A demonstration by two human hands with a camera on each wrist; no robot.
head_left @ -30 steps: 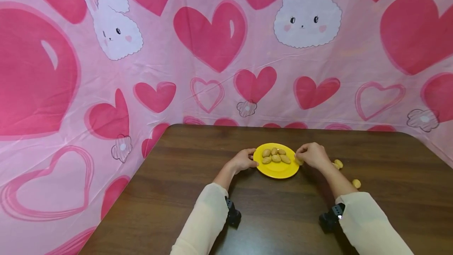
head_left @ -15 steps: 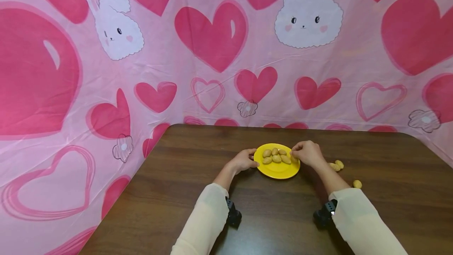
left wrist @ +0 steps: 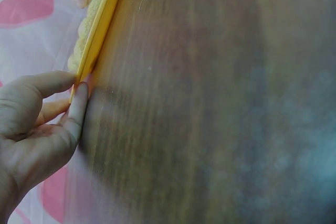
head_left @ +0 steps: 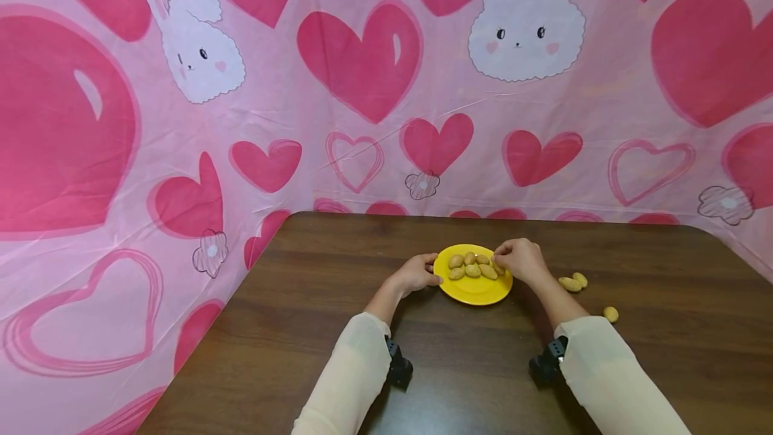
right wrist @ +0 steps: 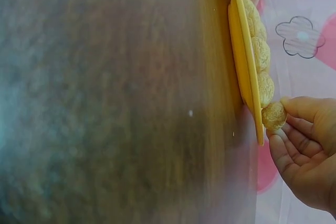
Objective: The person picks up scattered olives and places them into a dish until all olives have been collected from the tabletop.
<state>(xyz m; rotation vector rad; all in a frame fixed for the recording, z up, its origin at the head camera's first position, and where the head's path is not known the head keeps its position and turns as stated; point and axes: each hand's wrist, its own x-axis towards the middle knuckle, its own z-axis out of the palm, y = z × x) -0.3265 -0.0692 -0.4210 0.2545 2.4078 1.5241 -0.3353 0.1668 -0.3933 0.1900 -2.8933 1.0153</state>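
Observation:
A round yellow plate (head_left: 474,295) lies on the table, bearing several small tan egg-shaped pieces (head_left: 472,271) in two rows. Their wrinkled skins show in the right wrist view, but their exact kind is unclear. My left hand (head_left: 413,275) pinches the plate's left rim between thumb and fingers. At the right side of the plate, my right hand (head_left: 524,260) pinches one more tan piece (right wrist: 274,115) between thumb and fingertips, against the plate's upper face beside the row. In the head view the fingers partly cover that piece.
Two tan pieces (head_left: 571,283) lie together on the brown wooden table (head_left: 459,368) to the right of my right wrist, and another tan piece (head_left: 610,314) lies nearer me. A pink cloth (head_left: 362,160) with hearts and rabbits hangs behind the table.
My right hand has moved left from the plate's right edge to over the plate, bringing the pinched tan piece to the end of the row. My left hand has stayed on the rim.

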